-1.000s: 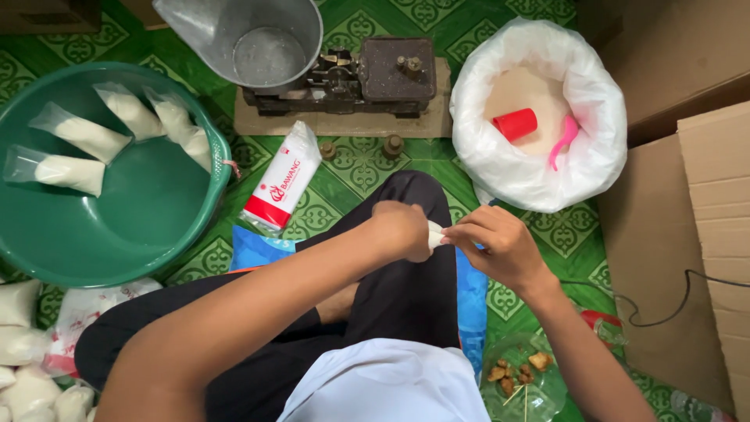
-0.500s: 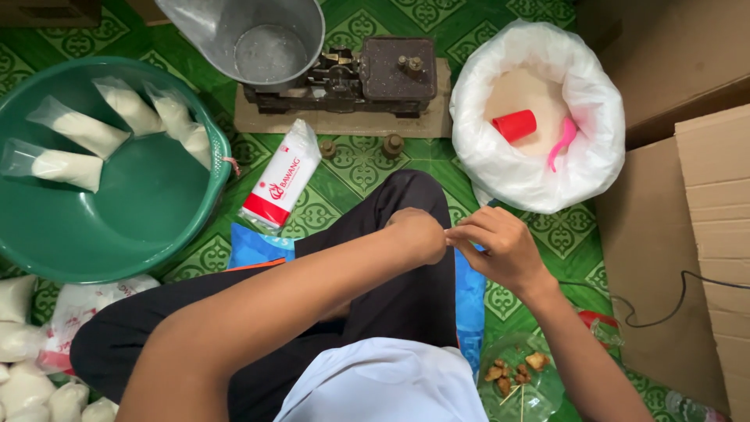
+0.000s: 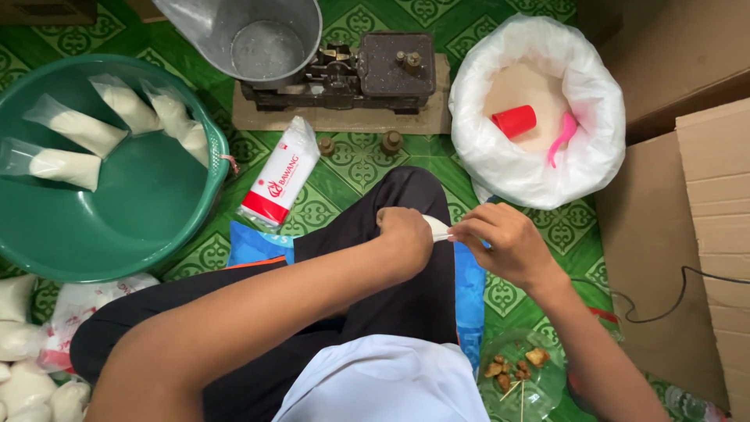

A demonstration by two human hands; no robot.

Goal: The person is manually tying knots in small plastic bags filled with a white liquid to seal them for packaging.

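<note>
My left hand (image 3: pixel 405 234) is closed around a small clear plastic bag of white grains (image 3: pixel 437 228), held over my black-trousered knee. Only the bag's top shows, sticking out to the right of my fist. My right hand (image 3: pixel 500 242) pinches that neck with thumb and fingers. Both hands meet above the knee, just in front of the big white sack of sugar-like grains (image 3: pixel 476 141), which holds a red cup (image 3: pixel 513 121) and a pink scoop (image 3: pixel 564 134).
A green basin (image 3: pixel 156 203) at left holds several filled bags. A balance scale (image 3: pixel 344 74) with a metal pan (image 3: pixel 266 39) stands at the back. A red-and-white packet (image 3: pixel 280 176), two small weights (image 3: pixel 391 142), cardboard boxes (image 3: pixel 703 219), a snack dish (image 3: pixel 519 375) and filled bags (image 3: pixel 23 352) lie around.
My left fist rolled over the bag, hiding it half a second ago. Now the bag's neck shows again between my hands, with my right fingers pinching it.
</note>
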